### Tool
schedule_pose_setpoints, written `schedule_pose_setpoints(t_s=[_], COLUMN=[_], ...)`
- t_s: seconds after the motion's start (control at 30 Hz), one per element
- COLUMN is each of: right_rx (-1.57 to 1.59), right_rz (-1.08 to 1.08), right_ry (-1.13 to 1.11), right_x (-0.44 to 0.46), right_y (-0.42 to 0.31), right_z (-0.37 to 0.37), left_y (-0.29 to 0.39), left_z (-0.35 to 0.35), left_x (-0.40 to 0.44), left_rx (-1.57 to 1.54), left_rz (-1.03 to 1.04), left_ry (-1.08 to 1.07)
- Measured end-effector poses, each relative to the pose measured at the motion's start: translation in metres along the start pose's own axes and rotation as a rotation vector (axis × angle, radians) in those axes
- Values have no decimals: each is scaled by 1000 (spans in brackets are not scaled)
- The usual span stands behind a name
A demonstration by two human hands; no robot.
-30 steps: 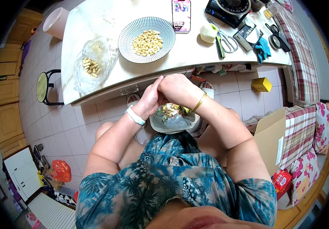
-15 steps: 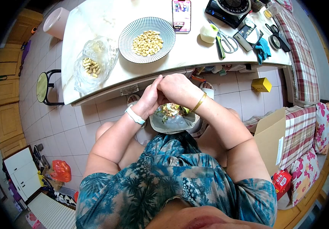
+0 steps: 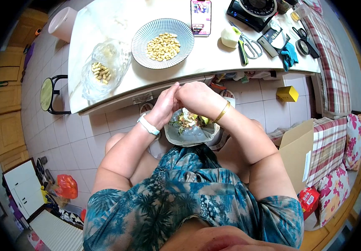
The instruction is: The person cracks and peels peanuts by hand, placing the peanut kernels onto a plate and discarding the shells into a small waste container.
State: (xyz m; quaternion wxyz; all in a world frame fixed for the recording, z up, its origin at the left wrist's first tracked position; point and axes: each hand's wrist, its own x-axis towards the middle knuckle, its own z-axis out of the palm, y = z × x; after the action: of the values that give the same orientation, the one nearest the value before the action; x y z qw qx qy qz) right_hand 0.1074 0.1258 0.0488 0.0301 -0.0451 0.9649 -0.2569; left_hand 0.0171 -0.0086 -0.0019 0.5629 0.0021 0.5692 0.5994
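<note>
My left hand [image 3: 165,108] and my right hand [image 3: 200,98] meet over a lined waste bin [image 3: 176,138] that stands between my legs. Both are closed and pressed together, and their curled fingers hide whatever is between them. Shells and other scraps [image 3: 189,120] lie inside the bin, just below my hands. On the table beyond, a striped bowl [image 3: 140,49] holds shelled peanuts [image 3: 163,47]. To its left, a clear plastic bag [image 3: 115,56] lies open with unshelled peanuts [image 3: 101,73] in it.
The table's front edge [image 3: 147,79] runs just past my hands. A phone [image 3: 201,17], a peeled fruit [image 3: 230,37], scissors [image 3: 253,48], a green-handled knife [image 3: 243,52] and a teal cloth [image 3: 288,56] lie on it. A cardboard box [image 3: 295,150] stands at my right.
My right hand has shifted slightly to the right and tilted, so more of the scraps in the bin show. My left hand has barely moved.
</note>
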Motion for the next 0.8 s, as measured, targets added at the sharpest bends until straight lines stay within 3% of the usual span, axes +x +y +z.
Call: schedule_pose_setpoints(t_s=[0.3, 0.63, 0.8], right_rx=[-290, -242, -167], right_rz=[4, -7, 58], right_ry=[-110, -112, 249], right_x=[-6, 3, 8], right_y=[-4, -4, -2], right_z=[23, 16, 18], left_y=[-16, -11, -8], left_z=[-15, -12, -7], left_x=[22, 18, 12], left_rx=[-57, -46, -132], left_rz=[109, 96, 33], left_ry=[-48, 9, 32])
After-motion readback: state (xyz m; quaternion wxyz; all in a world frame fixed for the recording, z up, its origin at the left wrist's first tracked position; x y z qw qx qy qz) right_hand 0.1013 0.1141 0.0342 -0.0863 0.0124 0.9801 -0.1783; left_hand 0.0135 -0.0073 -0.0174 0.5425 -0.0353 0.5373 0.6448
